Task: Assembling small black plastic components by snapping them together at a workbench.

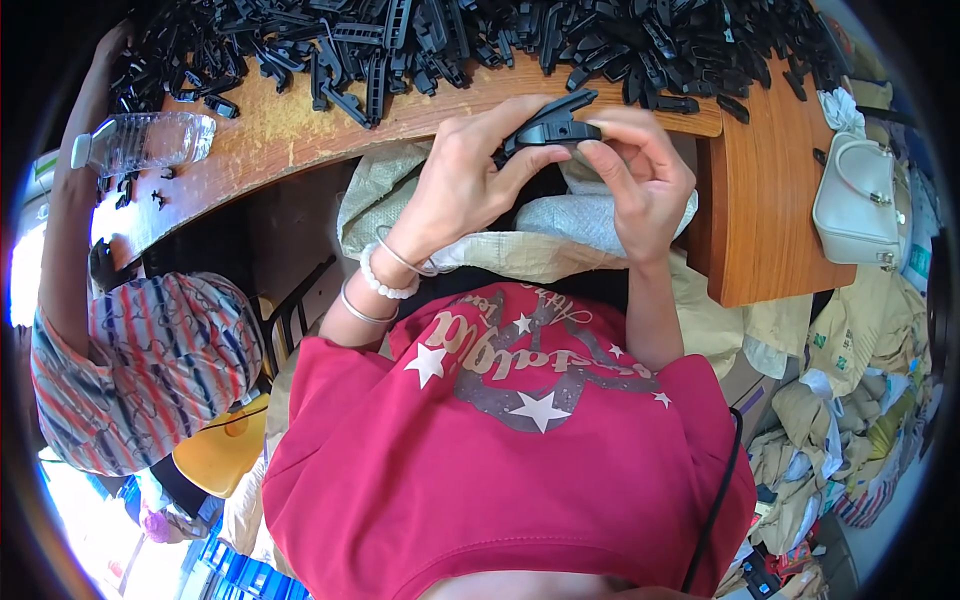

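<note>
My left hand (462, 175) and my right hand (640, 170) are raised together in front of my chest, both gripping one black plastic part (552, 128) between thumbs and fingertips. The part is a small moulded clip-like piece. It hovers just above the near edge of the wooden table (300, 135). A big pile of similar black plastic parts (480, 40) covers the far side of the table. Below my hands lies an open woven sack (560, 240) on my lap. Bracelets ring my left wrist.
A person in a striped shirt (150, 370) sits at my left, one arm reaching to the pile. A clear plastic bottle (145, 140) lies on the table's left. A white handbag (858, 205) rests at the right, above crumpled sacks and a yellow stool (225, 455).
</note>
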`<state>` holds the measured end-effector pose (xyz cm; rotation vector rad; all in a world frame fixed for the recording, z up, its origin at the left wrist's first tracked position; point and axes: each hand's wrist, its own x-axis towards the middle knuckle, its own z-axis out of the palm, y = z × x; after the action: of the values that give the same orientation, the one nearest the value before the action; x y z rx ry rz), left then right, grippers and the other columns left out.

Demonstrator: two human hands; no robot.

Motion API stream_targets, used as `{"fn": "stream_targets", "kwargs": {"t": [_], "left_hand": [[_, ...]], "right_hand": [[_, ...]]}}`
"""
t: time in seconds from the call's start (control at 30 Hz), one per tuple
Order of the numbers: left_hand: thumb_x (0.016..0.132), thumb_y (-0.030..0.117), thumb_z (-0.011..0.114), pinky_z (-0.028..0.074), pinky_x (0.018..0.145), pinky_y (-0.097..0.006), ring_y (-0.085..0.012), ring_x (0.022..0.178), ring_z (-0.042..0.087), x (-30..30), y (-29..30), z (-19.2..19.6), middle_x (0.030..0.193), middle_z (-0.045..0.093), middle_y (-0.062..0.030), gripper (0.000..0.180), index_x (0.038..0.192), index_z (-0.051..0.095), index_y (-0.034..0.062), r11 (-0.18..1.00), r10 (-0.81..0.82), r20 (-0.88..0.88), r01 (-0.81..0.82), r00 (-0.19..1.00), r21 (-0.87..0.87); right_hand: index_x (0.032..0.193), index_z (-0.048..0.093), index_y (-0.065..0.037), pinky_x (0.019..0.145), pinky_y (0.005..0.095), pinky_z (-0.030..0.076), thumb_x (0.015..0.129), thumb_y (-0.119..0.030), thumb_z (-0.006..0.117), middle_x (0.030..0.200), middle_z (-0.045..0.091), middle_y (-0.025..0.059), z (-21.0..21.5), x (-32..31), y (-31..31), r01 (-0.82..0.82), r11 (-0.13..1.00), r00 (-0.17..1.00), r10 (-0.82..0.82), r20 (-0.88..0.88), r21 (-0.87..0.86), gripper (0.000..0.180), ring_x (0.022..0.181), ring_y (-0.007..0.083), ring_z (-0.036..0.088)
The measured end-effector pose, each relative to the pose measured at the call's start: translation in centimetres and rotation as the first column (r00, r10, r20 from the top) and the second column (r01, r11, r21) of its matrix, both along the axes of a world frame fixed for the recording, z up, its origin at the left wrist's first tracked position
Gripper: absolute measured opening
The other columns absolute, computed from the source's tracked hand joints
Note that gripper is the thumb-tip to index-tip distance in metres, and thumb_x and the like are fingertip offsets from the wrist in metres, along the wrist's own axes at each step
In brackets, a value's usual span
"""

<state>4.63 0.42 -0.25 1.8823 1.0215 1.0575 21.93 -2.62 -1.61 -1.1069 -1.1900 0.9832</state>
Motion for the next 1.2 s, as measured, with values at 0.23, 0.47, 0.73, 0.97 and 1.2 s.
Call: {"fn": "stream_targets", "kwargs": {"t": [0.23, 0.47, 0.73, 0.97, 1.2], "left_hand": [[0.078, 0.008, 0.071, 0.051, 0.073, -0.029, -0.0196, 0.083, 0.068, -0.4, -0.2, 0.7, 0.089, 0.069, -0.0137, 0.037, 0.112, 0.061, -0.0007, 0.989, -0.148, -0.068, 0.149, 0.987, 0.002], [0.081, 0.022, 0.072, 0.051, 0.066, -0.028, -0.0139, 0.067, 0.064, -0.7, -1.0, -0.3, 0.083, 0.068, -0.014, 0.041, 0.114, 0.061, -0.0002, 0.89, -0.126, 0.2, 0.2, 0.972, -0.409], [0.078, 0.013, 0.071, 0.048, 0.054, -0.031, -0.0262, 0.058, 0.058, -2.2, 2.7, -0.9, 0.072, 0.06, -0.0086, 0.025, 0.1, 0.064, 0.0034, 0.935, 0.097, -0.371, 0.043, 0.923, 0.352], [0.073, 0.014, 0.055, 0.039, 0.075, -0.028, -0.0201, 0.093, 0.049, -0.2, 8.8, 1.7, 0.098, 0.05, -0.0074, 0.023, 0.09, 0.061, 0.0014, 0.612, 0.553, -0.646, 0.27, 0.527, 0.744], [0.071, 0.012, 0.056, 0.042, 0.066, -0.029, -0.0197, 0.079, 0.05, -1.1, 9.5, 1.4, 0.086, 0.049, -0.0078, 0.014, 0.083, 0.055, 0.0044, 0.658, 0.407, -0.626, 0.262, 0.665, 0.706]], "right_hand": [[0.106, 0.064, 0.003, 0.08, 0.0239, 0.046, 0.072, 0.004, 0.073, 0.102, 0.062, 0.0078, 0.1, 0.9, 0.3, -0.119, 0.991, 0.993, 0.118, 0.012, 0.064, 0.036, 0.086, 0.0113, 0.055], [0.091, 0.068, 0.0, 0.066, 0.0224, 0.045, 0.077, -0.008, 0.073, 0.078, 0.064, 0.0044, -0.2, 2.0, 0.5, -0.171, 0.985, 0.961, 0.174, 0.215, -0.032, 0.017, 0.069, 0.0099, 0.058], [0.099, 0.065, -0.001, 0.079, 0.0363, 0.046, 0.08, -0.005, 0.067, 0.097, 0.057, 0.0109, -2.1, 8.6, 2.8, 0.243, 0.922, 0.488, -0.385, 0.783, 0.302, 0.02, 0.089, 0.0275, 0.057], [0.097, 0.059, 0.003, 0.062, 0.0313, 0.047, 0.08, 0.002, 0.064, 0.095, 0.057, 0.0131, -1.7, 8.7, 3.0, 0.141, 0.965, 0.552, -0.262, 0.791, 0.221, 0.018, 0.074, 0.0237, 0.057], [0.113, 0.059, -0.003, 0.054, 0.0229, 0.042, 0.085, 0.001, 0.062, 0.089, 0.057, 0.0068, -2.1, 7.1, 2.1, 0.277, 0.889, 0.714, -0.444, 0.541, 0.365, 0.029, 0.064, 0.0107, 0.05]]}}
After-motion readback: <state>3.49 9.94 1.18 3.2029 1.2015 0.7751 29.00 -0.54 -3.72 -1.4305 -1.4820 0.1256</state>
